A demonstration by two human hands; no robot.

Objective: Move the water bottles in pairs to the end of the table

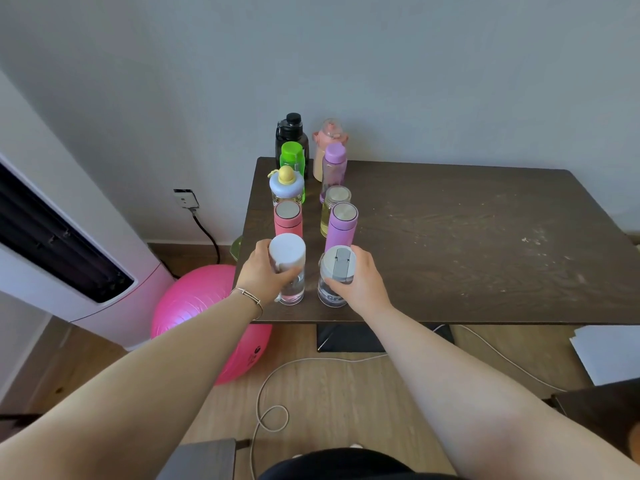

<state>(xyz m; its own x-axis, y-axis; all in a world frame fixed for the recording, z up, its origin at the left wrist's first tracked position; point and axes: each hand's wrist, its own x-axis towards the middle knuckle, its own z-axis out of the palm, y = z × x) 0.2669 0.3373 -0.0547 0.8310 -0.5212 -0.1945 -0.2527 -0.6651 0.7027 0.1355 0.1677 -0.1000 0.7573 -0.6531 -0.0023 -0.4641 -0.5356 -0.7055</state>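
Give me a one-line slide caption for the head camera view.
Left hand and right hand each grip a clear bottle at the near end of two bottle rows on a dark table.

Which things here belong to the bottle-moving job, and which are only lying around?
Part of the job:
- left hand holding the white-capped clear bottle
- right hand holding the grey-lidded clear bottle
- the other bottles in two rows
- table

Just lying about:
- pink ball
- white cable on the floor
- wall socket
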